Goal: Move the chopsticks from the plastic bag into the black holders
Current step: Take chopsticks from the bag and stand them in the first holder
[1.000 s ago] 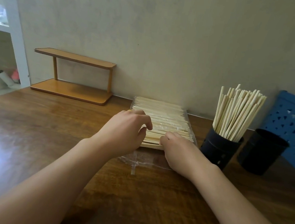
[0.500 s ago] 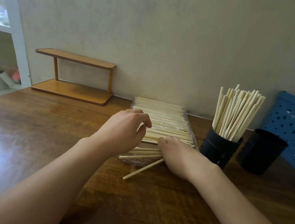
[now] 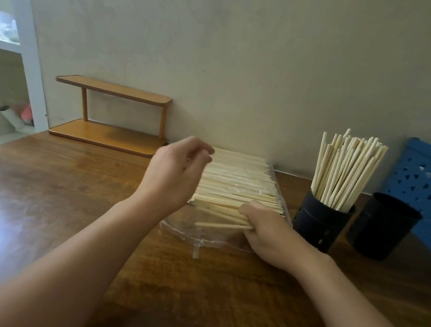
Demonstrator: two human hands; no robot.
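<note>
Against the wall at twelve o'clock, the plastic bag (image 3: 228,238) is lying mouth-forward, so the right hand (image 3: 268,235) is pinching a few chopsticks (image 3: 236,180) out sideways toward the holders at three o'clock: full holder (image 3: 319,226), empty holder (image 3: 382,226). Since half a second ago the left hand (image 3: 174,178) is lifting off, fingers loosely curled, holding nothing.

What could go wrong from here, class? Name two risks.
1. The right hand grips only one end of a few chopsticks; their free ends splay apart, so one may slip from the grip.
2. The near holder already looks crowded; pushing more in could tip it or knock sticks out. The far holder looks empty.
</note>
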